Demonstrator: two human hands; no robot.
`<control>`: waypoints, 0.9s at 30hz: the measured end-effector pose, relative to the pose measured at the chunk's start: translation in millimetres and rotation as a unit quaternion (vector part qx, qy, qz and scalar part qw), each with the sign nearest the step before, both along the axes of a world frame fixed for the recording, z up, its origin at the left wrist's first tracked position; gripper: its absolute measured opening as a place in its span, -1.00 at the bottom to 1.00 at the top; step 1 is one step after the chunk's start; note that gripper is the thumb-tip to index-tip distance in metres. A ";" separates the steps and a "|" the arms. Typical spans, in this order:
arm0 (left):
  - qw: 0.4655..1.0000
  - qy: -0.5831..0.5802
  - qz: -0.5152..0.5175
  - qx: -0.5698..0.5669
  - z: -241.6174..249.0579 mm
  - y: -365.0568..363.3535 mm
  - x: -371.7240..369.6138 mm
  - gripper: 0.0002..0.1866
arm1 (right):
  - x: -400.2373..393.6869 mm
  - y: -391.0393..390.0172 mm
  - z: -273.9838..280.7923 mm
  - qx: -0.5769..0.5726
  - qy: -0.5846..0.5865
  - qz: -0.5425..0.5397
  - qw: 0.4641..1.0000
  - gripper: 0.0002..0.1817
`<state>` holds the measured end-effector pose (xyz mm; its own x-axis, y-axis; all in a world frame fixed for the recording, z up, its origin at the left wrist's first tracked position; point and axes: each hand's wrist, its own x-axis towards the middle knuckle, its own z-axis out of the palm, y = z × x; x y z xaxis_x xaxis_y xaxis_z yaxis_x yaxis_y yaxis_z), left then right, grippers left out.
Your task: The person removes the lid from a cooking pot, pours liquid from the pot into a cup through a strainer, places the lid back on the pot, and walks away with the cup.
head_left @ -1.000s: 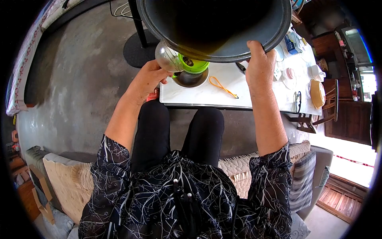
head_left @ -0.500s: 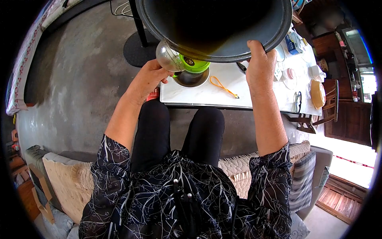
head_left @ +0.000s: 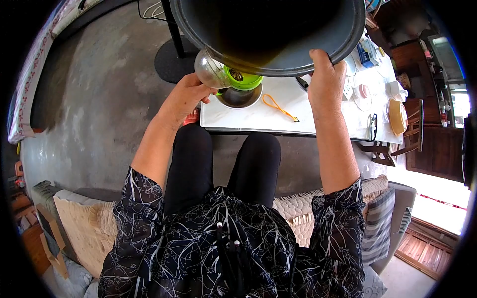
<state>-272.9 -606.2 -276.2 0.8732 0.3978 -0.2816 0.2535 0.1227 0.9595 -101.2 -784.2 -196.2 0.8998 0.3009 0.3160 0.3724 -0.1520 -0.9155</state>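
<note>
A large dark pot is tilted toward me at the top of the view, with dark liquid inside. My right hand grips its near right rim, thumb over the edge. My left hand has its fingers closed around a clear, rounded see-through vessel below the pot's left rim. Against that vessel sits a bright green strainer-like piece with dark bits in it. Underneath is a metal bowl on the white table, partly hidden by the green piece.
An orange loop strap lies near the table's front edge. Farther right are glasses, a yellow container, white cups and a blue box. Behind me is a cushioned sofa; a black round stand base is at left.
Almost nothing differs. Both hands, the tilted pot and the clear vessel keep their places, with only a slight upward shift of the pot's near rim.
</note>
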 end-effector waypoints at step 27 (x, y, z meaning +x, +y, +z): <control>1.000 -0.009 -0.001 -0.006 1.0 -1.3 -0.1 -0.75 | 7.3 4.1 17.0 0.053 0.168 0.049 0.983 -0.69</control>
